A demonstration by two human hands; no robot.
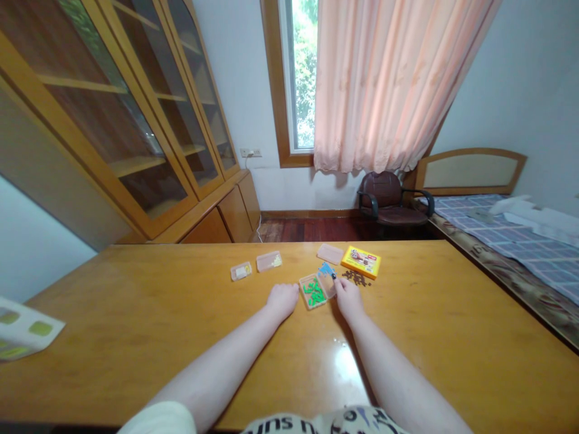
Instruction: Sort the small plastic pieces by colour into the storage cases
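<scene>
We are resting our empty left hand (283,301) by a clear box of green pieces (303,293). Our right hand (348,299) is pinching a dark piece (333,276).

Here we are, looking from the person's head, tipped forward and down, close over the left hand (282,301) and right hand (348,299). Beyond the wooden table (136,337), the view runs on to the window (298,78).

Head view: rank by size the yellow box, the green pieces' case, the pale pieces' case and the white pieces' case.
Largest to smallest:
Yellow box
Case of green pieces, though its nearness to the camera makes this unsure
Case of pale pieces
Case of white pieces
</scene>
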